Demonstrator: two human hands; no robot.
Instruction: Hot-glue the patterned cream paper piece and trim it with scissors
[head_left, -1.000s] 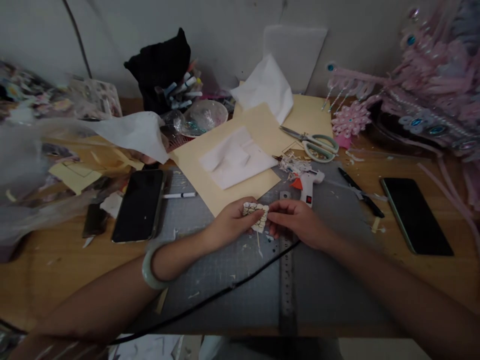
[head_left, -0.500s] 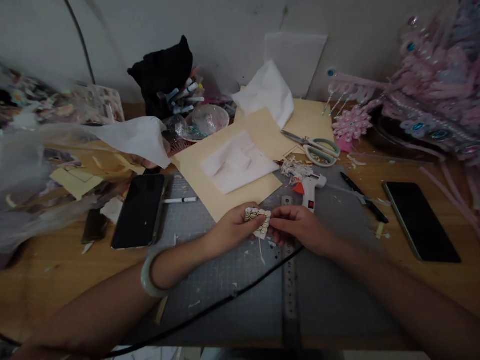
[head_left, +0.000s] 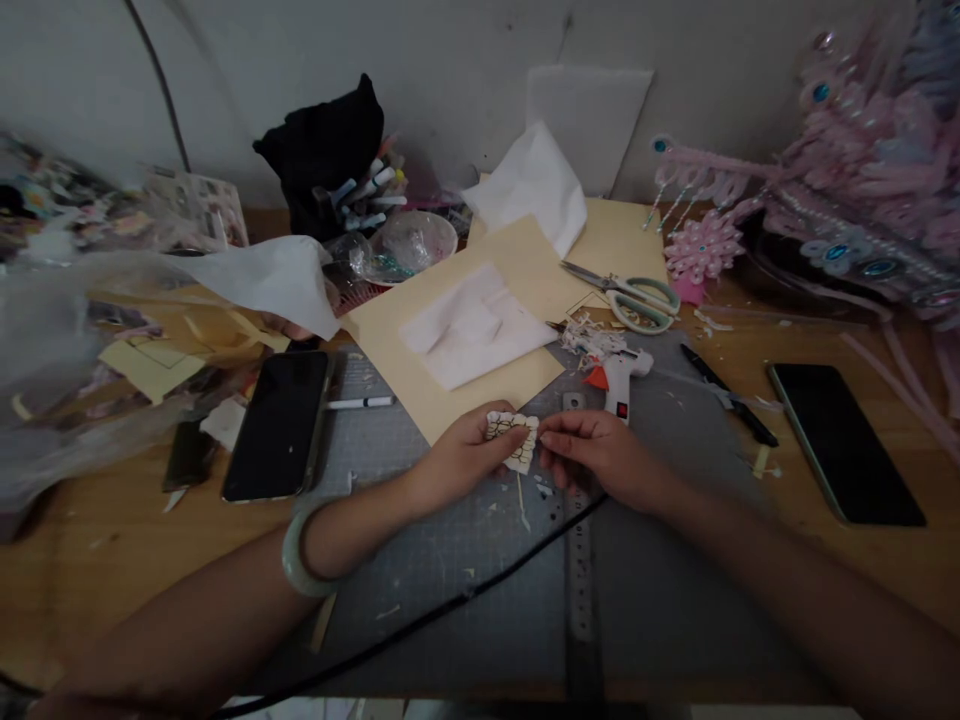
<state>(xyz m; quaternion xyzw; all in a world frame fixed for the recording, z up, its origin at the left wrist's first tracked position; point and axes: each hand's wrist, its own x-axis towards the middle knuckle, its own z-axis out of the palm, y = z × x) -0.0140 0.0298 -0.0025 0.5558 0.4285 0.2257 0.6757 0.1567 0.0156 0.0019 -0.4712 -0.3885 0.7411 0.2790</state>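
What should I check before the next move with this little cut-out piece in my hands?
1. Cut-out piece pinched by left hand and right hand: ok.
2. Piece held over the cutting mat: ok.
3. Glue gun lying apart from the fingers: ok.
4. Black cord crossing the mat under the wrists: not ok.
5. Scissors lying away from the hands: ok.
6. Glue gun hot or cold: cannot tell.
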